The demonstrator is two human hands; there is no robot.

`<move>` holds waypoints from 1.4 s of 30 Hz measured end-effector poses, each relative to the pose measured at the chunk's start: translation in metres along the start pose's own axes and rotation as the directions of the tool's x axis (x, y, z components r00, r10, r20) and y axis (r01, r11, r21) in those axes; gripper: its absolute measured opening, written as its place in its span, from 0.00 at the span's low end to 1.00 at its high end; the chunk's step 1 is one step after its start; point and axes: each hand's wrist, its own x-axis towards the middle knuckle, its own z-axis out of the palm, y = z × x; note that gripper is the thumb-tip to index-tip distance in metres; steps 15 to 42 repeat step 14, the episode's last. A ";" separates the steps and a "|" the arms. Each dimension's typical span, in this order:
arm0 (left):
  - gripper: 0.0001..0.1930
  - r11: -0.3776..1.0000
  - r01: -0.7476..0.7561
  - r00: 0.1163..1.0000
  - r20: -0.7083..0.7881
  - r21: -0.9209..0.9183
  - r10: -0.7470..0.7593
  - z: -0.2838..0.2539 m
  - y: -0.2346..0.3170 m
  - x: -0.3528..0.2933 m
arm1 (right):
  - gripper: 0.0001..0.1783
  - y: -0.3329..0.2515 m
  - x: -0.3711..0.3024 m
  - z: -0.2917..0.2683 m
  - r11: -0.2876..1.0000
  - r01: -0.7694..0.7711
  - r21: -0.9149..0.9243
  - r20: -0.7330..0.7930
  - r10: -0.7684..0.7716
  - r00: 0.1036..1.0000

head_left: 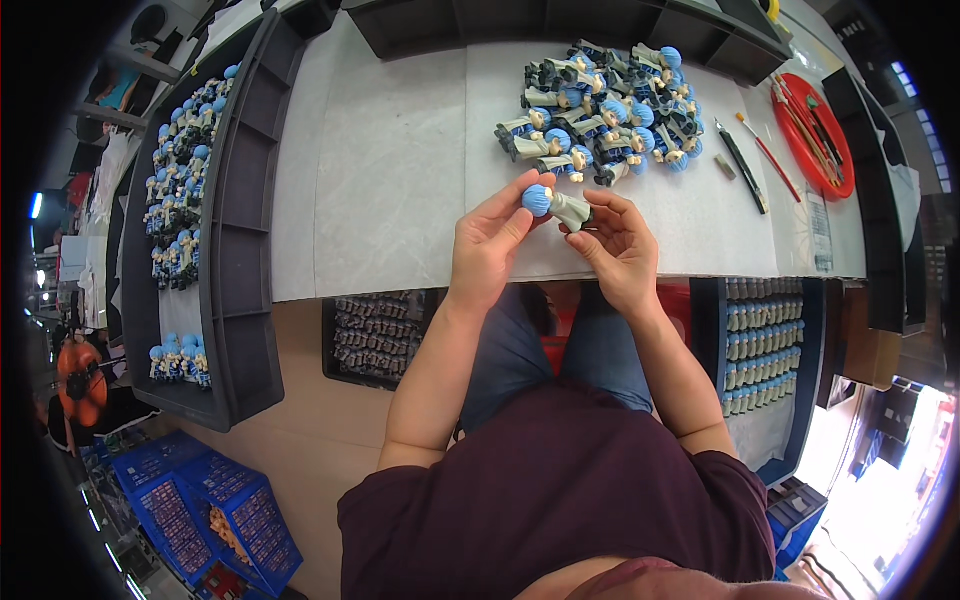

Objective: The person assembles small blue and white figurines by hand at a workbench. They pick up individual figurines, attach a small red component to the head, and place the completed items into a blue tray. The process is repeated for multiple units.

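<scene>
At the far left, a long dark tray (245,250) runs along the side of the tabletop (400,160), and rows of small blue-haired figurines (180,190) stand in it, with a few more at its near end. Lower left, on the floor, sit blue crates (215,515). Under the tabletop's near edge, left of the person's knees, a dark bin (378,335) holds rows of grey pieces.

In the middle, just above the tabletop's near edge, both hands meet around one figurine (556,206) with a round blue head and a pale grey-green body. The left hand (487,245) pinches the blue head between thumb and fingers. The right hand (622,250) closes its fingertips on the body end. The figurine lies roughly sideways between them, head to the left, lifted slightly off the white surface.

Just beyond the hands, a heap of like figurines (600,115) lies jumbled on the tabletop, well clear of the held one.

Further right lie a dark slim tool (742,168) and a red-handled brush (768,158), then a red round dish (820,150) with more brushes across it. Below the tabletop on the right, a blue bin (765,345) holds rows of pale bodies standing upright.
</scene>
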 end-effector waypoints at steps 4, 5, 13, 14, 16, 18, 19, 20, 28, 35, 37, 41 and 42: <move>0.17 0.997 0.005 0.999 -0.045 0.081 -0.001 0.001 -0.002 -0.001 | 0.24 0.000 0.000 0.001 1.000 0.012 -0.009 -0.001 -0.012 1.000; 0.17 0.994 0.006 0.998 -0.061 0.108 0.001 0.001 -0.002 0.000 | 0.24 0.000 0.000 0.001 1.000 0.013 -0.007 0.000 -0.013 1.000; 0.17 0.995 0.024 0.998 -0.065 0.100 -0.018 -0.002 -0.004 0.000 | 0.25 0.001 -0.001 0.001 1.000 0.017 -0.011 -0.003 -0.017 1.000; 0.17 0.995 0.032 0.997 -0.067 0.098 -0.025 -0.002 -0.004 0.000 | 0.25 0.002 -0.001 0.000 1.000 0.018 -0.016 -0.002 -0.018 1.000; 0.17 0.995 0.032 0.997 -0.067 0.098 -0.025 -0.002 -0.004 0.000 | 0.25 0.002 -0.001 0.000 1.000 0.018 -0.016 -0.002 -0.018 1.000; 0.17 0.995 0.032 0.997 -0.067 0.098 -0.025 -0.002 -0.004 0.000 | 0.25 0.002 -0.001 0.000 1.000 0.018 -0.016 -0.002 -0.018 1.000; 0.17 0.995 0.032 0.997 -0.067 0.098 -0.025 -0.002 -0.004 0.000 | 0.25 0.002 -0.001 0.000 1.000 0.018 -0.016 -0.002 -0.018 1.000; 0.17 0.995 0.032 0.997 -0.067 0.098 -0.025 -0.002 -0.004 0.000 | 0.25 0.002 -0.001 0.000 1.000 0.018 -0.016 -0.002 -0.018 1.000; 0.17 0.995 0.032 0.997 -0.067 0.098 -0.025 -0.002 -0.004 0.000 | 0.25 0.002 -0.001 0.000 1.000 0.018 -0.016 -0.002 -0.018 1.000; 0.17 0.995 0.032 0.997 -0.067 0.098 -0.025 -0.002 -0.004 0.000 | 0.25 0.002 -0.001 0.000 1.000 0.018 -0.016 -0.002 -0.018 1.000; 0.17 0.995 0.032 0.997 -0.067 0.098 -0.025 -0.002 -0.004 0.000 | 0.25 0.002 -0.001 0.000 1.000 0.018 -0.016 -0.002 -0.018 1.000; 0.17 0.995 0.032 0.997 -0.067 0.098 -0.025 -0.002 -0.004 0.000 | 0.25 0.002 -0.001 0.000 1.000 0.018 -0.016 -0.002 -0.018 1.000; 0.17 0.995 0.032 0.997 -0.067 0.098 -0.025 -0.002 -0.004 0.000 | 0.25 0.002 -0.001 0.000 1.000 0.018 -0.016 -0.002 -0.018 1.000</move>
